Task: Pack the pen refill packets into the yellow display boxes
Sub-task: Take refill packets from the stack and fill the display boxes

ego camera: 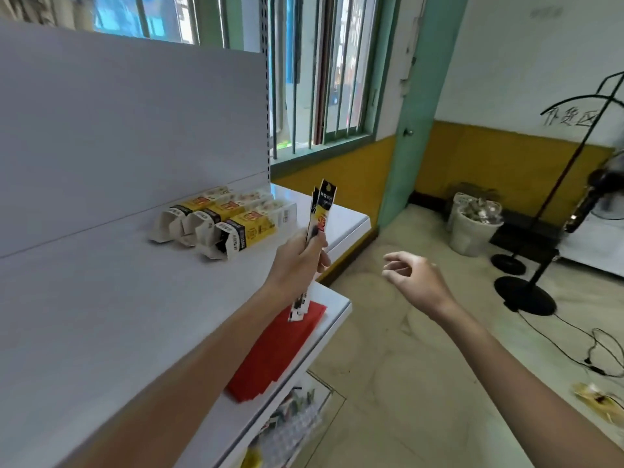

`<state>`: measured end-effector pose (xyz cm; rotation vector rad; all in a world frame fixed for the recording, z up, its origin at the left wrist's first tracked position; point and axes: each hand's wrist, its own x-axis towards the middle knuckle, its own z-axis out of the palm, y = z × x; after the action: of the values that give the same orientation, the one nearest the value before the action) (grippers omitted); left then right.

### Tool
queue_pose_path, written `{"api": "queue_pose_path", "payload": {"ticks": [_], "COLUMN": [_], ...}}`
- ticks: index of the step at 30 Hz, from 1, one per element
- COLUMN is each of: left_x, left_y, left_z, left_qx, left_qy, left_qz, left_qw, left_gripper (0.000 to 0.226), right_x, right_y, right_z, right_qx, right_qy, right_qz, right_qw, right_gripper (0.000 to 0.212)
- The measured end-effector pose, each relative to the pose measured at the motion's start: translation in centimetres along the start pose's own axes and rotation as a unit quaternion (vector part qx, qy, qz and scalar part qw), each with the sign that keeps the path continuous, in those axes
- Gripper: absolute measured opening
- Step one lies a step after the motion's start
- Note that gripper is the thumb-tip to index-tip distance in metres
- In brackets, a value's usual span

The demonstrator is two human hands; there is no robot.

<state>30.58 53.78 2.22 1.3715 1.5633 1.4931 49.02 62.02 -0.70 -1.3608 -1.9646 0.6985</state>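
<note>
Three yellow display boxes (233,221) lie on their sides in a row on the white shelf (111,298), open flaps toward me. My left hand (297,261) grips a thin bunch of long black-and-yellow pen refill packets (322,206), held nearly upright just right of the boxes and apart from them. The packets' lower ends stick out below my fist, over a red sheet. My right hand (413,278) hovers over the floor to the right, fingers loosely curled and holding nothing.
A red sheet (277,352) lies at the shelf's front edge. A lower shelf holds mixed goods (290,427). On the floor to the right are a white wastebasket (472,228), a black fan stand (525,295) and cables (594,352).
</note>
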Motion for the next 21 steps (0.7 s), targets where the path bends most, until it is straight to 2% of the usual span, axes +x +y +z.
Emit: {"api": "queue_pose_path", "payload": {"ticks": [6, 12, 15, 18, 21], "left_x": [6.7, 11.4, 11.9, 11.9, 11.4], "left_y": [-0.5, -1.4, -1.7, -1.9, -2.1], "left_z": [-1.4, -5.5, -8.0, -10.6, -12.6], "left_qx": [0.043, 0.094, 0.168, 0.218, 0.212], "left_qy": [0.048, 0.128, 0.186, 0.266, 0.359], "left_qz": [0.026, 0.003, -0.015, -0.023, -0.043], "left_qw": [0.998, 0.987, 0.968, 0.939, 0.908], "left_gripper": [0.030, 0.033, 0.034, 0.034, 0.029], "right_x": [8.3, 16.5, 19.1, 21.0, 22.1], "right_y": [-1.2, -4.8, -6.8, -9.5, -12.7], "right_z": [2.4, 5.2, 8.2, 11.5, 14.2], "right_qx": [0.007, 0.004, -0.002, -0.001, -0.083], "right_qy": [-0.031, -0.059, -0.122, -0.209, -0.322], "right_qz": [-0.044, -0.147, -0.200, -0.286, -0.367], "right_qw": [0.999, 0.987, 0.972, 0.935, 0.869], "right_gripper": [0.026, 0.023, 0.027, 0.037, 0.053]}}
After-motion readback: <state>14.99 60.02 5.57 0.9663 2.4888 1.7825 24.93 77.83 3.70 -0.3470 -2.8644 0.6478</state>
